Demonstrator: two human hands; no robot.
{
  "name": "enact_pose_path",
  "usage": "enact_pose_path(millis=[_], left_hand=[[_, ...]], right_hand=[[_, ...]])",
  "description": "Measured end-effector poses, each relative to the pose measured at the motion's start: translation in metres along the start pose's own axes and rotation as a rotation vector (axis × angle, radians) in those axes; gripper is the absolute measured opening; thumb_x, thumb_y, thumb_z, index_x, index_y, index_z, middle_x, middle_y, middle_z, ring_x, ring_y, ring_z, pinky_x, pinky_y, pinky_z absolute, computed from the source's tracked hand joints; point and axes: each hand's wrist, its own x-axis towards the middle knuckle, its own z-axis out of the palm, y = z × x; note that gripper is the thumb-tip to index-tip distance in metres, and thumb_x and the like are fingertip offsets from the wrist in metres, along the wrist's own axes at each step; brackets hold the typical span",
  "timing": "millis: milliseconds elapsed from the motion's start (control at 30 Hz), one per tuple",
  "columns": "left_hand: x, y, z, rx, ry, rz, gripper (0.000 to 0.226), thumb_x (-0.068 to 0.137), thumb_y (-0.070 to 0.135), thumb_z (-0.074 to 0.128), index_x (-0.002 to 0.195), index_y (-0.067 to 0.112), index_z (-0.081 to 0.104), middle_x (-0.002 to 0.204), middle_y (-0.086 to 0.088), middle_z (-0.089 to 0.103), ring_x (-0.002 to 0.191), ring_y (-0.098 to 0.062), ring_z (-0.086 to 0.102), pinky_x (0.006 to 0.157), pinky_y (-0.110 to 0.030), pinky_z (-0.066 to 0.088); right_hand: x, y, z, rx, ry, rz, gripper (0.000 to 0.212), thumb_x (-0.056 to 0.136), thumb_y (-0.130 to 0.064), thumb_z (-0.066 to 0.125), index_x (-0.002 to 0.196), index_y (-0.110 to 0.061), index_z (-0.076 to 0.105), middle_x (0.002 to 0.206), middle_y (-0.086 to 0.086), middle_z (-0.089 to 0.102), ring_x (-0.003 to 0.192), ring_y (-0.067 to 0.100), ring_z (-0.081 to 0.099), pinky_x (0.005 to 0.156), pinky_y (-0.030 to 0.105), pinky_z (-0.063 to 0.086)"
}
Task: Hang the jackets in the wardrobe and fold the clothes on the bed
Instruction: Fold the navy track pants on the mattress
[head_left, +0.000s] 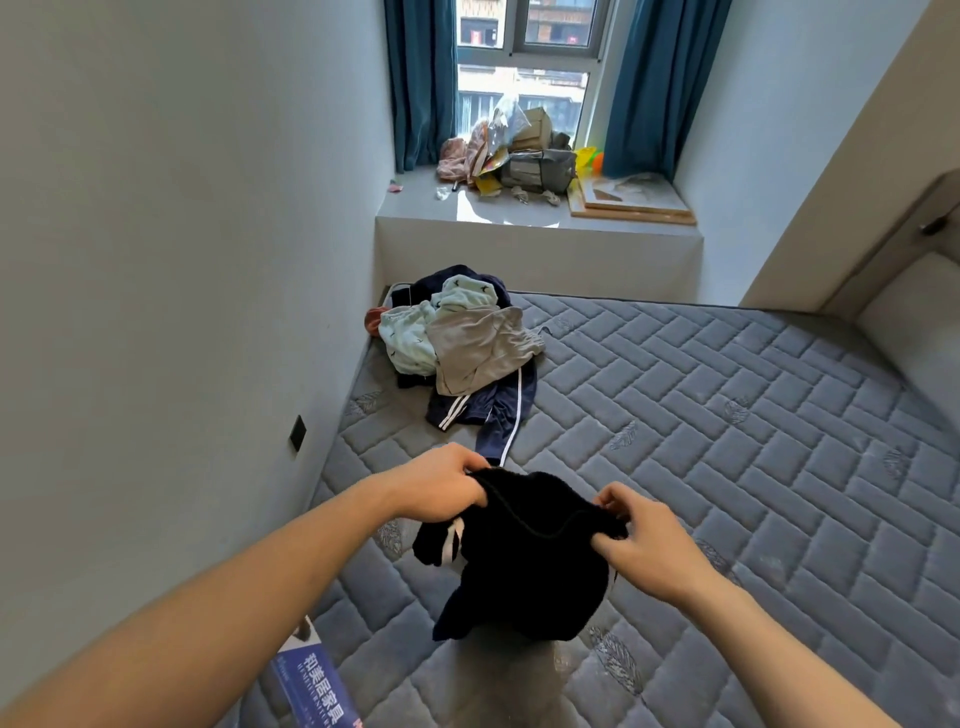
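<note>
My left hand (441, 486) and right hand (641, 538) pinch top edge of black fleece garment (524, 551), fingers curled into fabric, garment hanging above grey quilted mattress (727, 415). Feels soft, floppy, light I judge; best held at edge corners. Crumpled clothes pile (462, 343) lies beyond near wall.

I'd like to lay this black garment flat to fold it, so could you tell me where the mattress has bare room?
The mattress is bare right of the clothes pile, toward the headboard, and under the black garment. The far-left corner is crowded.
</note>
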Motion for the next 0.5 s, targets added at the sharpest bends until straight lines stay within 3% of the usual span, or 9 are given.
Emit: enact_pose_path(millis=[100, 233, 333, 433, 500], left_hand=[[0.002, 0.015, -0.017, 0.063, -0.005, -0.022, 0.018, 0.077, 0.028, 0.068, 0.093, 0.022, 0.071, 0.072, 0.004, 0.064, 0.058, -0.01, 0.055, 0.059, -0.027, 0.046], [0.004, 0.007, -0.052, 0.363, 0.067, -0.044, 0.005, 0.081, 0.03, 0.073, 0.084, 0.026, 0.074, 0.082, 0.004, 0.072, 0.078, -0.016, 0.066, 0.072, -0.032, 0.055], [0.012, -0.002, -0.061, 0.502, 0.052, -0.098, 0.007, 0.086, 0.032, 0.069, 0.091, 0.027, 0.07, 0.089, 0.0, 0.073, 0.086, -0.02, 0.069, 0.08, -0.038, 0.059], [0.022, 0.0, -0.072, 0.555, 0.086, -0.13, 0.016, 0.086, 0.024, 0.062, 0.1, 0.019, 0.067, 0.098, -0.004, 0.069, 0.091, -0.023, 0.067, 0.077, -0.039, 0.058], [0.027, 0.009, -0.086, 0.541, 0.151, -0.112, 0.013, 0.087, 0.027, 0.065, 0.099, 0.024, 0.067, 0.096, 0.002, 0.066, 0.089, -0.018, 0.064, 0.069, -0.03, 0.053]], right_hand=[[0.004, 0.0, -0.001, -0.029, -0.079, -0.037, 0.01, 0.092, -0.034, 0.068, 0.09, -0.044, 0.065, 0.082, -0.019, 0.071, 0.077, 0.0, 0.066, 0.069, 0.028, 0.052], [0.015, 0.001, -0.023, -0.06, -0.043, 0.02, 0.017, 0.099, -0.027, 0.061, 0.085, -0.032, 0.069, 0.08, -0.007, 0.072, 0.081, 0.017, 0.068, 0.075, 0.042, 0.053], [0.029, -0.017, -0.037, -0.157, -0.018, -0.016, 0.02, 0.098, -0.028, 0.059, 0.078, -0.026, 0.061, 0.072, -0.007, 0.066, 0.074, 0.019, 0.064, 0.07, 0.045, 0.05], [0.044, -0.041, -0.056, -0.242, 0.01, -0.059, 0.023, 0.099, -0.028, 0.055, 0.076, -0.03, 0.059, 0.078, -0.008, 0.067, 0.08, 0.019, 0.063, 0.071, 0.044, 0.05], [0.053, -0.052, -0.075, -0.282, 0.046, -0.068, 0.025, 0.101, -0.027, 0.054, 0.076, -0.029, 0.057, 0.079, -0.008, 0.066, 0.082, 0.024, 0.062, 0.067, 0.042, 0.048]])
